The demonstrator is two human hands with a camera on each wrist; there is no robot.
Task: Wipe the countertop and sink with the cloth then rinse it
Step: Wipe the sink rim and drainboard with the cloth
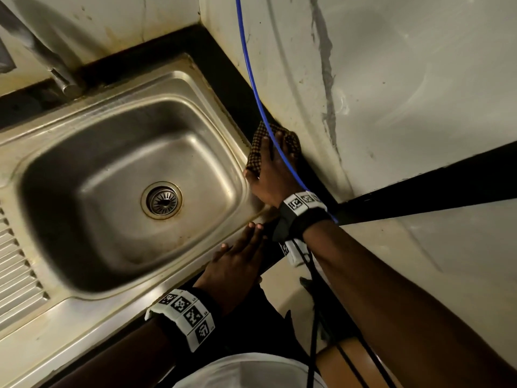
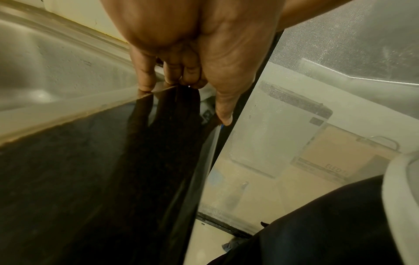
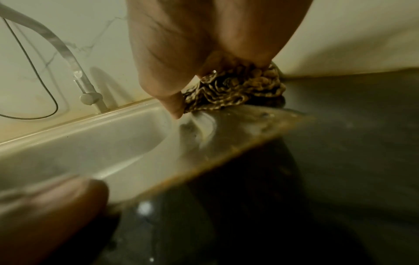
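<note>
Fingers (image 1: 265, 147) of the right hand (image 1: 272, 170) lie spread and straight across the one cloth (image 1: 255, 156), pressing it flat on the narrow black countertop (image 1: 223, 79) strip between the sink (image 1: 92, 88) rim and the side wall (image 1: 391, 79). The right wrist view shows the same cloth (image 3: 235, 89) bunched in folds under the palm, its lower edge reaching the sink (image 3: 90, 129) rim, the thumb (image 3: 172, 107) pointing down at that rim. The cloth is checked, dark brown on tan.

The left hand (image 1: 237, 259) holds nothing: its fingers, straight and close together, rest flat on the countertop's front corner, tips touching the sink rim (the left wrist view shows the fingertips (image 2: 145, 84) pressed down on the glossy black countertop (image 2: 90, 179), mirrored in it).

One steel sink with one round drain (image 1: 161, 200) and a ribbed drainboard (image 1: 16, 264) to its left; one tap (image 1: 60, 77) at the back rim, its spout curving over the basin. One blue cable (image 1: 253, 79) runs down the wall and across the right hand to its wrist. Two wristbands (image 1: 184, 315) carry black-and-white square markers. In the left wrist view, below the counter edge, a brown carton (image 2: 335, 157) shows partial print reading "ELED"; the rest is too blurred to read.
</note>
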